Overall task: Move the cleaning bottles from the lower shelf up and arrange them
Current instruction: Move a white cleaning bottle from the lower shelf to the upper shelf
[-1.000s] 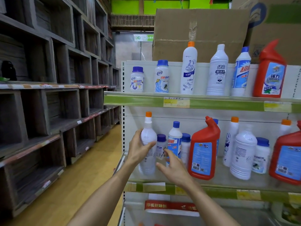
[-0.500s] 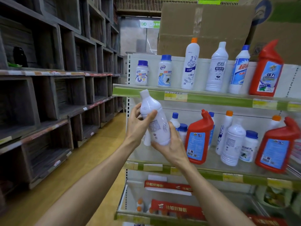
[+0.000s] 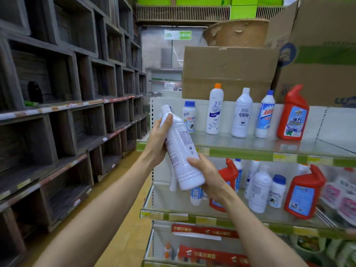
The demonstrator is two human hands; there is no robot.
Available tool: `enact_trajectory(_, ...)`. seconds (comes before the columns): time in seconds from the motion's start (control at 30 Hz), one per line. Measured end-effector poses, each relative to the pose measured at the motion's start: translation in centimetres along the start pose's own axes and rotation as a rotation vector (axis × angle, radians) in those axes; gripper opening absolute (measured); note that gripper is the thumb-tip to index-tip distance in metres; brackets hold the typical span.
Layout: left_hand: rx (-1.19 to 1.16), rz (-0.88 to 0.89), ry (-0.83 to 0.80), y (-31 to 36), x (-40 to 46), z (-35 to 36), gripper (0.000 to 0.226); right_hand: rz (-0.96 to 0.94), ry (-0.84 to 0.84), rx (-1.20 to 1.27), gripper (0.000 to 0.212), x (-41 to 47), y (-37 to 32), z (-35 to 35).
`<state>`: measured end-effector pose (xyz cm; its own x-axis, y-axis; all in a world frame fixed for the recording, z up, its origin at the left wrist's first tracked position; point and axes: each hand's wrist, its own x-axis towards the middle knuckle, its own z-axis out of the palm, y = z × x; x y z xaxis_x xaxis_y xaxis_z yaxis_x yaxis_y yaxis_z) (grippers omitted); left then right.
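Observation:
I hold a tall white cleaning bottle (image 3: 181, 151) tilted in front of the shelves, its neck up to the left. My left hand (image 3: 159, 140) grips its upper body and my right hand (image 3: 207, 178) cups its base from the right. The upper shelf (image 3: 240, 151) carries several bottles: a small blue-capped one (image 3: 189, 116), an orange-capped white one (image 3: 214, 109), a plain white one (image 3: 241, 112), a blue-capped one (image 3: 264, 114) and a red one (image 3: 292, 112). On the lower shelf (image 3: 192, 215) stand more white and red bottles (image 3: 300, 191), some hidden behind my right hand.
Cardboard boxes (image 3: 227, 70) sit on top of the shelving unit. Dark wooden cubby shelves (image 3: 57, 116) line the left side of a yellow-floored aisle (image 3: 123, 224). A bottom shelf holds red-labelled packages (image 3: 208, 255). Pink packs (image 3: 339, 195) lie at the lower shelf's right end.
Both hands took the white bottle off the lower shelf and lifted it, tilted, level with the upper shelf's left end. My view rose too.

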<state>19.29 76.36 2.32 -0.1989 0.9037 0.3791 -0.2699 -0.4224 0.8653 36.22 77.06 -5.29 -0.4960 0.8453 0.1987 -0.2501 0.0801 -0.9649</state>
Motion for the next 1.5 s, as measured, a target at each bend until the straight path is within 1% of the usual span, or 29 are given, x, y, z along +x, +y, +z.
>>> enact_trajectory(0.07,-0.074,-0.05,-0.011,1.3,0.1,0.4,0.073,0.135,-0.127,0.125,0.075,-0.1,-1.4,0.2)
enact_trajectory(0.13,-0.156,-0.092,-0.022,2.1,0.1,0.6,0.084,0.198,-0.234,0.21,0.073,-0.1,-1.9,0.4)
enact_trajectory(0.2,-0.219,-0.127,-0.049,2.6,0.1,0.6,0.08,0.213,-0.313,0.254,0.073,-0.1,-1.9,0.5)
enact_trajectory(0.27,-0.249,-0.143,-0.047,2.8,0.3,0.4,0.066,0.212,-0.352,0.236,0.074,-0.1,-1.9,0.6)
enact_trajectory(0.3,-0.24,-0.147,-0.016,3.0,0.5,0.4,0.058,0.209,-0.349,0.195,0.074,0.1,-2.0,0.7)
enact_trajectory(0.37,-0.166,-0.114,0.097,3.3,1.0,0.3,0.048,0.17,-0.294,0.074,0.073,0.5,-2.3,0.8)
enact_trajectory(0.4,-0.111,-0.074,0.166,3.5,1.4,0.4,0.043,0.116,-0.245,-0.01,0.07,0.8,-2.6,0.8)
enact_trajectory(0.47,0.007,0.022,0.29,4.2,2.1,0.9,0.031,-0.043,-0.137,-0.234,0.061,1.3,-3.2,1.1)
enact_trajectory(0.53,0.1,0.107,0.377,4.9,3.1,1.5,0.024,-0.179,-0.077,-0.399,0.055,1.8,-3.8,1.9)
enact_trajectory(0.6,0.165,0.161,0.433,5.3,4.2,2.1,0.024,-0.252,-0.019,-0.488,0.062,2.9,-4.0,2.8)
enact_trajectory(0.67,0.212,0.18,0.455,5.4,5.4,2.5,0.029,-0.298,0.089,-0.519,0.071,4.4,-3.7,3.4)
enact_trajectory(0.7,0.222,0.182,0.446,5.7,5.9,2.6,0.032,-0.319,0.133,-0.506,0.072,5.2,-3.5,3.6)
enact_trajectory(0.77,0.244,0.166,0.403,6.2,7.1,2.5,0.039,-0.344,0.172,-0.484,0.065,6.6,-3.2,3.6)
enact_trajectory(0.83,0.252,0.114,0.32,7.1,8.3,1.9,0.05,-0.324,0.183,-0.443,0.06,7.7,-3.4,3.3)
enact_trajectory(0.87,0.255,0.093,0.266,7.4,8.9,1.4,0.056,-0.302,0.168,-0.383,0.06,8.3,-3.4,3.1)
enact_trajectory(0.97,0.255,0.075,0.121,7.3,10.6,0.0,0.062,-0.212,0.063,-0.159,0.066,10.2,-3.1,2.8)
enact_trajectory(1.07,0.16,0.027,0.013,6.4,12.2,-1.3,0.06,-0.143,-0.074,0.026,0.077,12.2,-2.7,2.6)
enact_trajectory(1.13,0.079,-0.016,-0.031,5.9,13.2,-2.0,0.063,-0.113,-0.137,0.066,0.081,13.6,-2.6,2.6)
enact_trajectory(1.2,0.04,-0.036,-0.077,5.6,14.2,-2.5,0.069,-0.1,-0.157,0.065,0.079,14.9,-2.4,2.6)
enact_trajectory(1.33,0.039,0.001,-0.075,5.6,16.4,-3.6,0.06,-0.099,-0.121,0.043,0.074,17.4,-2.0,2.9)
enact_trajectory(1.43,-0.001,0.011,-0.044,5.3,18.2,-4.4,0.054,-0.109,-0.132,0.07,0.066,19.0,-1.9,2.8)
enact_trajectory(1.5,-0.022,0.041,-0.032,4.8,19.3,-4.6,0.05,-0.115,-0.131,0.064,0.069,19.8,-2.0,2.7)
